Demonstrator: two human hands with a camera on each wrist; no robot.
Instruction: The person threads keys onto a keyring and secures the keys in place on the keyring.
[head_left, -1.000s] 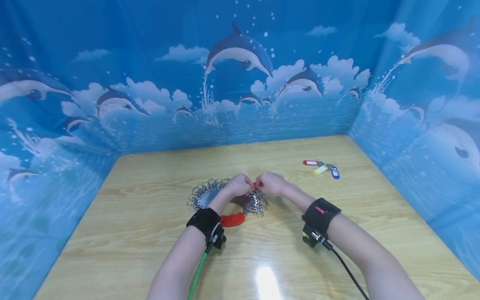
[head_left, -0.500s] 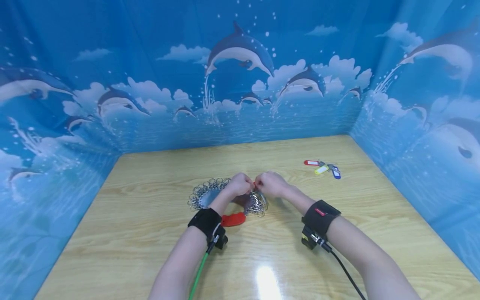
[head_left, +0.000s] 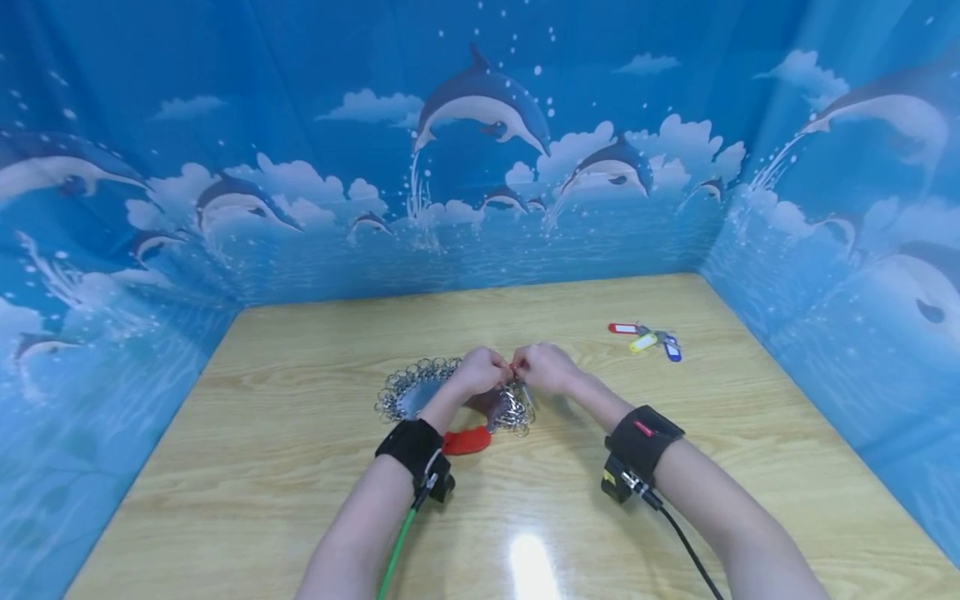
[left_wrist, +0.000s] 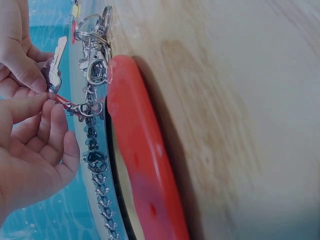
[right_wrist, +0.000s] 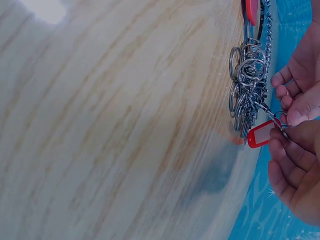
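Observation:
In the head view a curved metal piece edged with many snap clasps and split rings (head_left: 397,390) lies mid-table, its red grip (head_left: 467,440) toward me. My left hand (head_left: 482,372) is over its far side, thumb and forefinger pinching a thin key ring (right_wrist: 281,115). Opposite it, my right hand (head_left: 543,368) pinches a red key tag (right_wrist: 261,135) with a white label. A silver key (left_wrist: 58,62) sticks up by the right fingers in the left wrist view. Both hands' fingertips nearly meet; they partly hide the ring and the tag's end.
Red (head_left: 622,328), yellow (head_left: 642,342) and blue (head_left: 672,348) key tags with keys lie at the back right of the wooden table (head_left: 300,483). A blue dolphin-print curtain (head_left: 337,208) encloses the back and sides. Cables run from both wrist cameras.
Both hands stay over the far right of the metal piece with only slight finger movement. Less red shows between the fingertips in the head view. The loose tags lie unmoved.

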